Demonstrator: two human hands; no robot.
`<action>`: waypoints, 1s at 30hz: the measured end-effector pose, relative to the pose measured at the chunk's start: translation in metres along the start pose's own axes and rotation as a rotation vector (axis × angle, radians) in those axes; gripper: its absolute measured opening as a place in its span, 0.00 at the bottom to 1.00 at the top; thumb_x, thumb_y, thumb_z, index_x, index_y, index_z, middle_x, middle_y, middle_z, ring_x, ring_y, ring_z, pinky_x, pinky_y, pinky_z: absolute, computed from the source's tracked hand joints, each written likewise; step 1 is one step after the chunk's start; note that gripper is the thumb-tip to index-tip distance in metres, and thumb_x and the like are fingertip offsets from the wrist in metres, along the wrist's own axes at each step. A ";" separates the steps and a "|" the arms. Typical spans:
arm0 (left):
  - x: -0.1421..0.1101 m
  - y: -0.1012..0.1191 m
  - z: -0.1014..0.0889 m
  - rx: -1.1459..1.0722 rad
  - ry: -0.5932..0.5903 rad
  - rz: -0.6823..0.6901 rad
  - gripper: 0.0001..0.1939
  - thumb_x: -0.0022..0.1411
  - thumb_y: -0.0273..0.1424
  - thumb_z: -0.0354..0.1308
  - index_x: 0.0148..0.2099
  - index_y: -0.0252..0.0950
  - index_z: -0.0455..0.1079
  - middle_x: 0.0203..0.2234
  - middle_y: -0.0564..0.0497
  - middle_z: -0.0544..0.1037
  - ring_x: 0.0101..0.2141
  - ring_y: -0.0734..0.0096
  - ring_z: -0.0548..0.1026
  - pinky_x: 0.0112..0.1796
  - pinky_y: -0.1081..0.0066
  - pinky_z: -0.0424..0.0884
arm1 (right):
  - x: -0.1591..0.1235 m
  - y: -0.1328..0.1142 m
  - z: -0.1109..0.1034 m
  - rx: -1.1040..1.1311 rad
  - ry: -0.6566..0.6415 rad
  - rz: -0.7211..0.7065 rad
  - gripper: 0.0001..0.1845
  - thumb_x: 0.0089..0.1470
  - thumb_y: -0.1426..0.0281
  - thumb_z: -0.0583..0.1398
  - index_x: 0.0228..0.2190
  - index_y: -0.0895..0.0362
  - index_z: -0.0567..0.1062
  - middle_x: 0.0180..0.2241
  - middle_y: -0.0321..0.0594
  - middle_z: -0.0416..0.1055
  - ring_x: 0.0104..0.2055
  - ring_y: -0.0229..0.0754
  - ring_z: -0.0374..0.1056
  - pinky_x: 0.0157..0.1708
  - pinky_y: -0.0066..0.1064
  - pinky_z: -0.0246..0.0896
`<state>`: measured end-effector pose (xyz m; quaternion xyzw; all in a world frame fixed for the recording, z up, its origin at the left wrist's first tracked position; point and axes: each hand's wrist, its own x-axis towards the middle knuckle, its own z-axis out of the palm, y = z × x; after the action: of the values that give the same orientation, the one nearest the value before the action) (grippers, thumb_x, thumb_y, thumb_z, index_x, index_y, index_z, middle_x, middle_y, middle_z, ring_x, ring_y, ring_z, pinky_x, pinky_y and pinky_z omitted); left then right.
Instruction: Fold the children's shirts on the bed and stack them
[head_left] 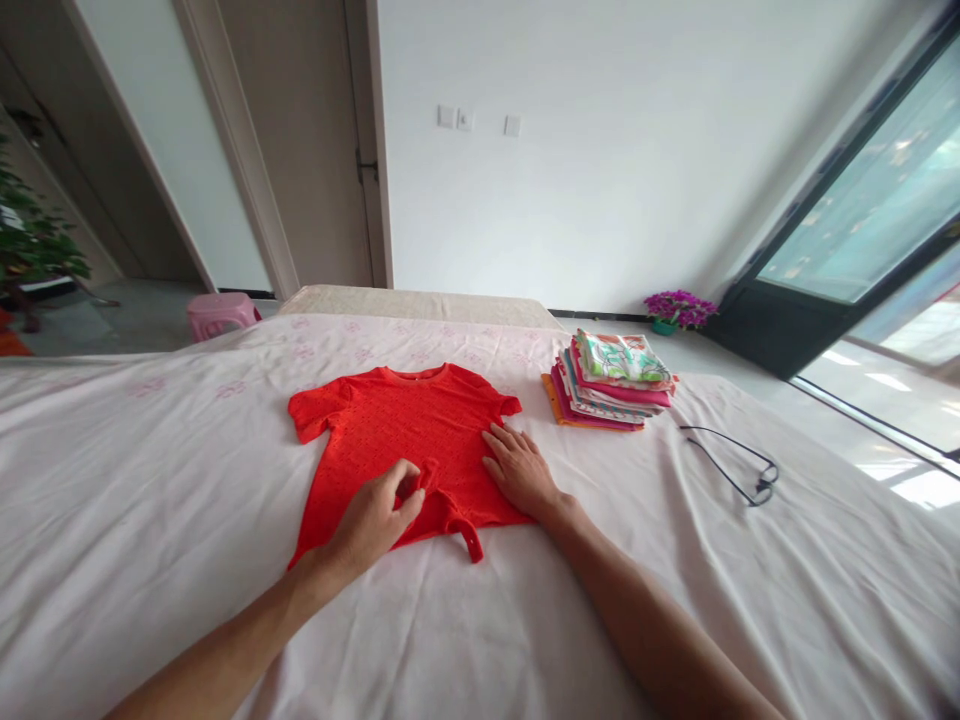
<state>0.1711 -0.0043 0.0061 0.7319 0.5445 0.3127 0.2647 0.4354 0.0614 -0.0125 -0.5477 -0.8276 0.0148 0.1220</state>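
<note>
A red short-sleeved T-shirt (397, 425) lies spread on the pale sheet, its neckline away from me and a tie at its front hem. One strip of the tie hangs past the hem onto the sheet. My left hand (382, 505) is closed in a pinch on the shirt's tie near the hem. My right hand (525, 475) rests flat, fingers stretched, on the shirt's right side below the sleeve.
Folded clothes (611, 385) are stacked to the right of the shirt. Black-framed glasses (757, 480) lie farther right on the sheet (465, 640). Beyond the bed stand a pink stool (221, 312) and a pot of purple flowers (679, 308).
</note>
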 end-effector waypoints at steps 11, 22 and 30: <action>0.004 -0.006 0.008 -0.230 0.106 -0.146 0.12 0.61 0.41 0.54 0.33 0.38 0.66 0.26 0.57 0.72 0.30 0.72 0.70 0.35 0.73 0.65 | -0.008 -0.046 -0.048 0.186 -0.127 -0.051 0.23 0.66 0.57 0.51 0.27 0.56 0.76 0.27 0.36 0.73 0.29 0.35 0.64 0.29 0.28 0.48; 0.002 -0.004 0.001 -0.441 0.135 -0.195 0.14 0.60 0.43 0.56 0.29 0.38 0.66 0.23 0.57 0.67 0.27 0.72 0.65 0.31 0.74 0.63 | -0.013 -0.073 -0.035 0.501 -0.441 -0.005 0.12 0.51 0.63 0.64 0.24 0.56 0.71 0.22 0.29 0.66 0.23 0.31 0.56 0.24 0.26 0.43; 0.002 -0.007 -0.005 -0.634 0.169 -0.291 0.15 0.57 0.44 0.59 0.31 0.37 0.67 0.23 0.58 0.66 0.27 0.74 0.64 0.31 0.75 0.63 | -0.013 -0.067 -0.045 1.359 -0.562 0.040 0.24 0.60 0.49 0.57 0.30 0.59 0.73 0.28 0.38 0.71 0.31 0.36 0.66 0.36 0.29 0.61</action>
<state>0.1639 -0.0006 0.0046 0.4998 0.5391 0.4842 0.4745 0.3897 0.0175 0.0396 -0.3418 -0.6257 0.6666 0.2175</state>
